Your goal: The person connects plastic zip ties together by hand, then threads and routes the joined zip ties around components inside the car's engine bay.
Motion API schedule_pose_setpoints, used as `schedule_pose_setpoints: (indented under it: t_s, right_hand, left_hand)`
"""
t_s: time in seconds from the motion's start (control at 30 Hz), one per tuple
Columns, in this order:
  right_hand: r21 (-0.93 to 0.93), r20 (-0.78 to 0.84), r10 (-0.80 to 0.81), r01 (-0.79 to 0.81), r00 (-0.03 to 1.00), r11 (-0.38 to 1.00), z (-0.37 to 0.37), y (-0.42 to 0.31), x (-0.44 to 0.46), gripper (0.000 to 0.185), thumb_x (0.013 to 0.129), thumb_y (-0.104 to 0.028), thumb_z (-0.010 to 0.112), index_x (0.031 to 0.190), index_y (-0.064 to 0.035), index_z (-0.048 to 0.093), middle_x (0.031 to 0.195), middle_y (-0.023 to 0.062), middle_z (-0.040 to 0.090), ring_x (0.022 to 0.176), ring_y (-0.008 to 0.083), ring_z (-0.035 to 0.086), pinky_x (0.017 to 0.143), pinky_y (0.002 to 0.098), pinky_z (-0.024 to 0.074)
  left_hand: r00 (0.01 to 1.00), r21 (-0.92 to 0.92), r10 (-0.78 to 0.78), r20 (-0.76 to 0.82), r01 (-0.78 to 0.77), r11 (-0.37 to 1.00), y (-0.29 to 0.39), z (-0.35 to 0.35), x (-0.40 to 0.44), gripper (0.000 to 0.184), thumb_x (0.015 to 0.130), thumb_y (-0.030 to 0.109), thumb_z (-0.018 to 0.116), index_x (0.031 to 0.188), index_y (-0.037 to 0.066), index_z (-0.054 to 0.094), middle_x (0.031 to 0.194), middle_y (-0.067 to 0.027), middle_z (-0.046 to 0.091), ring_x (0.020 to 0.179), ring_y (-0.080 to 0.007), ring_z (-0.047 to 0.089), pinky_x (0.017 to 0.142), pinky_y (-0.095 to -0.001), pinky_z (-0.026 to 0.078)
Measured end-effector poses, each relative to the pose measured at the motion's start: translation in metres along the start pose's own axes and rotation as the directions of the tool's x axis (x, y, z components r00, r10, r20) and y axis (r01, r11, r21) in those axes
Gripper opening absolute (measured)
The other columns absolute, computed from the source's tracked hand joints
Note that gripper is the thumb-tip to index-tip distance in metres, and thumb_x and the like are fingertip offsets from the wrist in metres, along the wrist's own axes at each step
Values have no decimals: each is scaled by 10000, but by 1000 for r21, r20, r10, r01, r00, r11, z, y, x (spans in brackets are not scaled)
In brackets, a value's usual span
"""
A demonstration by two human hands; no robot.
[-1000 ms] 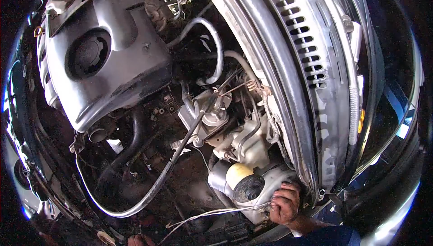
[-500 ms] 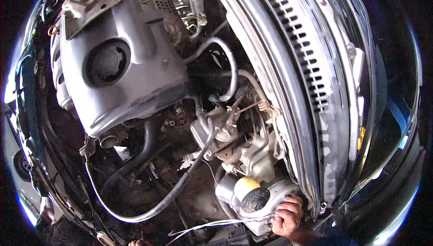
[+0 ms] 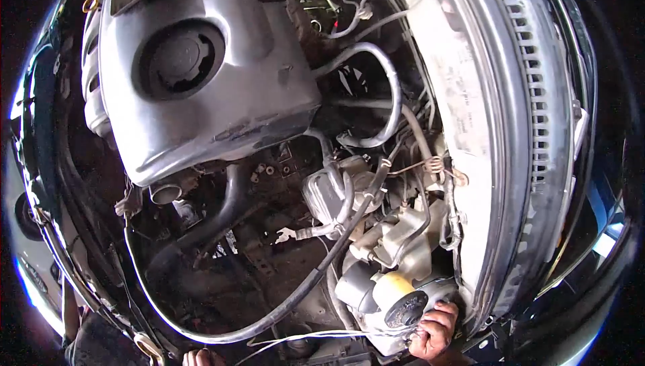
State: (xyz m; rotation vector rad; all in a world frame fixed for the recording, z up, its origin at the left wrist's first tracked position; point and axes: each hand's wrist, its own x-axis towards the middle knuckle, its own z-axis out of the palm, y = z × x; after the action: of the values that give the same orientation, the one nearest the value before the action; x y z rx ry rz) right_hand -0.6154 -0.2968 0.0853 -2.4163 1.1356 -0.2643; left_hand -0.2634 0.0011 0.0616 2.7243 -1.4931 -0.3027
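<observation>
At the lower right, my right hand (image 3: 433, 331) has its fingers curled, with their grip partly hidden. It is beside a round black cap with a yellow band (image 3: 398, 292) and a grey cylinder (image 3: 356, 287). Thin white wires (image 3: 309, 334) run from the bottom edge toward its fingertips; whether it pinches them is unclear. Only some fingers of my left hand (image 3: 197, 357) show at the bottom edge, near the front of the engine bay. What they touch is cut off.
A grey engine cover (image 3: 262, 97) fills the upper left. A dark hose (image 3: 295, 295) loops across the lower bay. Near the right hand are a whitish plastic reservoir (image 3: 413, 238) and a metal pump-like part (image 3: 336, 195). A slotted panel (image 3: 537, 111) borders the right side.
The view has shifted, so the engine bay appears farther right and the cover higher. More of my left hand shows at the bottom. My right hand stays beside the black cap.
</observation>
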Motion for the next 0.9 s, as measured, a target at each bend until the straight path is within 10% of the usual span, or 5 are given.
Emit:
schedule_pose_setpoints:
  t_s: [0.43,0.9]
  right_hand:
    - [1,-198,-25,25,980,1000,14,2,-3,84,793,-180,590,793,-101,561,811,61,571,825,291,558,771,462,428]
    - [7,-16,-55,55,998,998,5,5,-5,160,784,-141,534,930,-98,486,953,96,498,986,316,492,896,487,405]
  left_hand:
    - [999,-49,-29,-34,27,998,8,-6,11,94,839,118,646,749,99,625,652,-81,584,558,-283,554,503,-415,455]
    - [996,-93,-90,-28,87,992,1,-2,1,52,811,123,632,764,105,619,656,-78,571,572,-283,551,504,-412,456]
